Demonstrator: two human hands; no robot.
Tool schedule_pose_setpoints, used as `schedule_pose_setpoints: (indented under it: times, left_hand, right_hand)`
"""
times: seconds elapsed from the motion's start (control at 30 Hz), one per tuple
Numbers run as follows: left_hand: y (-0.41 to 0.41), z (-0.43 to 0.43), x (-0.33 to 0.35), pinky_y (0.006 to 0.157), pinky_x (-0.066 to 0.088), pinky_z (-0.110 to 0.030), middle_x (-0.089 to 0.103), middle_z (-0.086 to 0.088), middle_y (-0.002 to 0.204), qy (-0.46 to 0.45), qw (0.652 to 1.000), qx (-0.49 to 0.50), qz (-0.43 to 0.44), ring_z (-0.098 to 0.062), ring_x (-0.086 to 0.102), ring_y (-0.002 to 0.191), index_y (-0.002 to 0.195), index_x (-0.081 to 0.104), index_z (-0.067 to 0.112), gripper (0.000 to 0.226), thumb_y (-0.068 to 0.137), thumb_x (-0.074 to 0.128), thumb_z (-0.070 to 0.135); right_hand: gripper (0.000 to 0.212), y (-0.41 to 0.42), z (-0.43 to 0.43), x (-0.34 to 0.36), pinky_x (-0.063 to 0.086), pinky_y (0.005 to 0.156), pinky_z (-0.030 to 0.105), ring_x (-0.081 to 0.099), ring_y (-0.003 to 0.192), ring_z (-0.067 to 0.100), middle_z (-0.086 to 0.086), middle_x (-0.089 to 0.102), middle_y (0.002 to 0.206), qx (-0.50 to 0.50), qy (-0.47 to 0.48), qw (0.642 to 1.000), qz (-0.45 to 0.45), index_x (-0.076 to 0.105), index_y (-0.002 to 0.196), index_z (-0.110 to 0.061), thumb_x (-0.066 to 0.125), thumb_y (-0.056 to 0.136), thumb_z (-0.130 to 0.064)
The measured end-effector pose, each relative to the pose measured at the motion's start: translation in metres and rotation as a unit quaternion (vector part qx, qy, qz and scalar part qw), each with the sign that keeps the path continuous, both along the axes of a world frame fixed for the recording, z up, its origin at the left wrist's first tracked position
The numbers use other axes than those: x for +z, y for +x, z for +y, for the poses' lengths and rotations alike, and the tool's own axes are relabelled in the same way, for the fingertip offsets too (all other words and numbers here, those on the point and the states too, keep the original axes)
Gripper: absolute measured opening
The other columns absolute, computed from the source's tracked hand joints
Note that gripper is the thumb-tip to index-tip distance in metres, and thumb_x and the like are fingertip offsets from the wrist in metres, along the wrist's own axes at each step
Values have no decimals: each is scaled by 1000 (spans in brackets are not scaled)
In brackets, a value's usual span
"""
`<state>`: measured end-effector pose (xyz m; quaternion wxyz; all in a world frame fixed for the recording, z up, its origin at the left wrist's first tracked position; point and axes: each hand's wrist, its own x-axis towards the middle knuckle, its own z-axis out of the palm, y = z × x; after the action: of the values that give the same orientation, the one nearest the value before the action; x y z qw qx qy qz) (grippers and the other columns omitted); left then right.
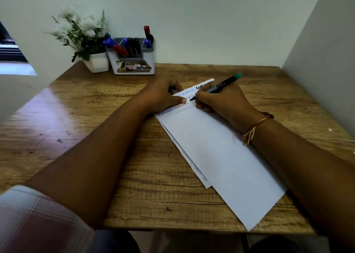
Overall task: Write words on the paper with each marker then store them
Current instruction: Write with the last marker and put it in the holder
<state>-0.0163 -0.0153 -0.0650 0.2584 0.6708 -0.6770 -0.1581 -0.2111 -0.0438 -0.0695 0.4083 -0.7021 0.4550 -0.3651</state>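
The right hand grips a green-ended marker, tip on the paper. The left hand pins the paper with its thumb, fingers curled round a green cap.

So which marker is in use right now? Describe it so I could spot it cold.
Start at the wooden desk and find the white paper lying slantwise on it. At the paper's far end the right hand holds a green-ended marker, tip on the sheet. It is the only marker outside the grey-rimmed holder at the back wall.
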Motion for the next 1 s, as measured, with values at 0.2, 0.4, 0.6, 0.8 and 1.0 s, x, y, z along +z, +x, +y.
schedule_pose_setpoints:
  times: [0.2, 0.4, 0.6, 0.8, 1.0]
  left_hand:
    - [2, 0, -1, 72, 46, -21, 62, 11, 99, -11, 1000, -4, 6, 0, 55, 85, 109, 68, 27, 34, 79, 79, 38]
    - [1, 0, -1, 79, 49, -28, 63, 9, 100, -12, 1000, 1, 14, -7, 57, 89, 110, 67, 27, 37, 77, 80, 36]
    - [2, 0, -2, 81, 51, -29, 62, 12, 99, -10, 1000, 5, 23, -5, 57, 91, 108, 66, 31, 36, 76, 81, 37]
    - [2, 0, -2, 69, 44, -21, 61, 11, 97, -9, 1000, 1, 28, -2, 55, 85, 109, 66, 29, 37, 76, 81, 36]
    - [2, 0, -2, 70, 44, -19, 60, 14, 95, -9, 999, 3, 31, -1, 54, 83, 109, 66, 29, 37, 77, 81, 35]
  right_hand:
    - [11, 1, -1, -2, 63, 79, 51, 76, 82, 36, 10, 77, 73, -7, 5, 1000, 3, 74, 77, -5, 70, 79, -15]
    - [15, 1, -4, -4, 63, 76, 44, 72, 67, 19, 6, 77, 72, -9, -8, 1000, 27, 76, 77, -6, 70, 78, -19]
    - [16, 1, -2, -1, 57, 67, 38, 66, 61, 16, 12, 76, 71, -1, -13, 1000, 16, 74, 72, -1, 67, 79, -13]
    - [17, 1, -3, -3, 61, 75, 52, 69, 64, 20, 10, 75, 69, -1, -27, 999, 37, 73, 68, -6, 65, 71, -22]
    - [16, 1, -3, -2, 61, 75, 51, 66, 60, 17, 10, 75, 68, -8, -22, 999, 25, 71, 65, -6, 65, 73, -18]
